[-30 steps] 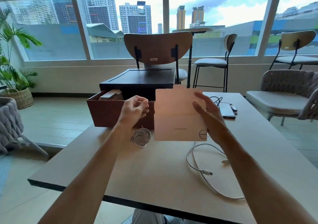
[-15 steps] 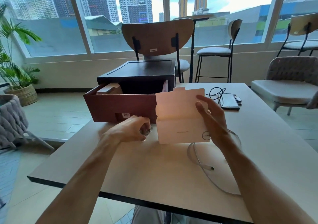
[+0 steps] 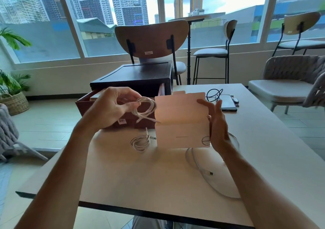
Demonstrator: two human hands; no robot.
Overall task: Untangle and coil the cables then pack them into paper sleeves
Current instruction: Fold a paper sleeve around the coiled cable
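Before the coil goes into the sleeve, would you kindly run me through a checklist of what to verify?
1. The left hand grips the coiled cable: ok.
2. The right hand holds the paper sleeve upright: ok.
3. Sleeve flap lifted: ok.
4. Sleeve mouth spread wide enough: cannot tell.
5. Coil tidy: not ok, a loose end hangs below it.
6. The second coil and the loose cable lie on the table, clear of the held coil: ok.
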